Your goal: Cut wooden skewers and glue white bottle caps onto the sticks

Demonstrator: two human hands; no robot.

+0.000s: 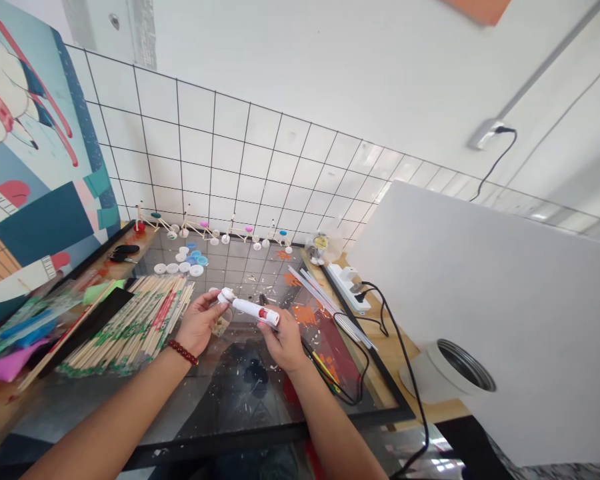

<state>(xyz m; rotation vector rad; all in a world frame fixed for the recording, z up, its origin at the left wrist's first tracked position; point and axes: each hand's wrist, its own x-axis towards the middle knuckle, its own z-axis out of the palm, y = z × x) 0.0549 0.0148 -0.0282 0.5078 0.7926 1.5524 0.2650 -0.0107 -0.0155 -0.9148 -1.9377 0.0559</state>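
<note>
My left hand [200,321], wearing a dark red bead bracelet [183,352], pinches a small white bottle cap [226,295] between thumb and fingers. Wrapped around a white pen-shaped mini drill [247,307] with a red switch is my right hand [283,339]. The drill's front end points left at the cap; whether its tip touches the cap is too small to tell. Below the left fingers lies a small clear plastic piece [223,325]. White and blue bottle caps [196,270] are grouped behind the hands on the dark glossy tabletop [220,393].
Bundled wooden sticks [130,327] lie at left, beside a black strip [87,333]. Stick-and-cap models [205,227] line the back by a wire grid [230,153]. Clear glue sticks [330,307], a power strip [347,287], a black cable [405,360] and orange scraps [305,315] are at right.
</note>
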